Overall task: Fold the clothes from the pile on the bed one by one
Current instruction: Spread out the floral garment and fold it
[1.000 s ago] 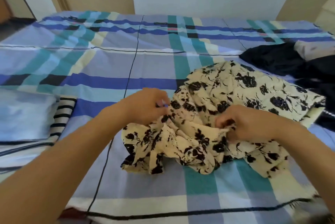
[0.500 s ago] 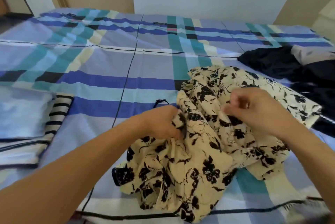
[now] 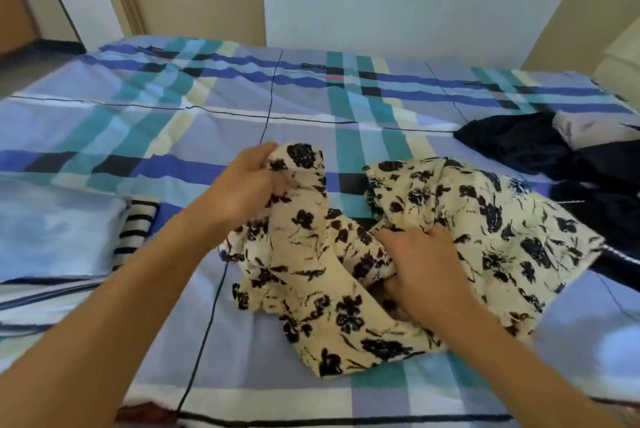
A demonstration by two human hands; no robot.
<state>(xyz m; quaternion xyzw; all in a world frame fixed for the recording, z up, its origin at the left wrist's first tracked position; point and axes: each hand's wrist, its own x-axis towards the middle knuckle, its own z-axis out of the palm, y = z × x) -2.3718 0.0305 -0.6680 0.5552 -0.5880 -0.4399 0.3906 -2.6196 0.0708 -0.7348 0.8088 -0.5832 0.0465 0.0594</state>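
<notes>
A cream garment with black flowers (image 3: 491, 219) lies crumpled in the middle of the bed (image 3: 173, 122). My left hand (image 3: 247, 181) grips one bunched end of it and holds that end raised above the sheet. My right hand (image 3: 420, 264) is dug into the folds lower down, fingers curled into the cloth; its fingertips are hidden by the fabric. The pile of dark clothes (image 3: 540, 147) lies at the right edge, with a grey piece (image 3: 595, 126) on top.
At the left edge lies a light blue folded item (image 3: 52, 230) on top of a black-and-white striped one (image 3: 136, 233). The plaid sheet stretches bare toward the far wall. A doorway and floor show at the far left.
My left hand has risen and moved away from me, lifting one end of the floral garment. My right hand has dropped lower and nearer, into the folds. The cloth has spread apart between them.
</notes>
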